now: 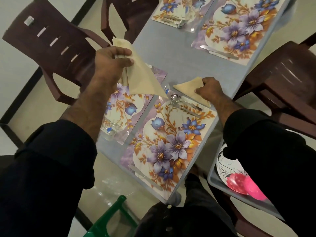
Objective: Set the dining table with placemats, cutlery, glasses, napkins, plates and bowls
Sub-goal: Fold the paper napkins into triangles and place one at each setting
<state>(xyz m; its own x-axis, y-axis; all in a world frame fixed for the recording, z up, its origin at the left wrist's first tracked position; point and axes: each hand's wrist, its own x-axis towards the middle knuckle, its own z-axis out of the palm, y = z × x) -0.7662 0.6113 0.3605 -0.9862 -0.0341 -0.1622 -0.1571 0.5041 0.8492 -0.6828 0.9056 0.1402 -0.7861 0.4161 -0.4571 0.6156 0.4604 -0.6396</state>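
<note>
Napkin (189, 87): flat on table (171, 53), beside spoon (176, 97), at placemat (171, 142) edge.
Right hand (211, 88): pinches it.
Left hand (111, 63): grips folded napkins (145, 81), raised.
Chair label (28, 20): unreadable.

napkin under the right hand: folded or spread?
Folded. The napkin lies as a flat triangle beside the spoon, its corner pinched by the right hand.

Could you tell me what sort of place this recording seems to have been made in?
Most likely a home dining area. A grey table carries floral placemats laid with cutlery, dark plastic chairs stand around it on a pale tiled floor, and the left hand and right hand are handling folded napkins.
</note>
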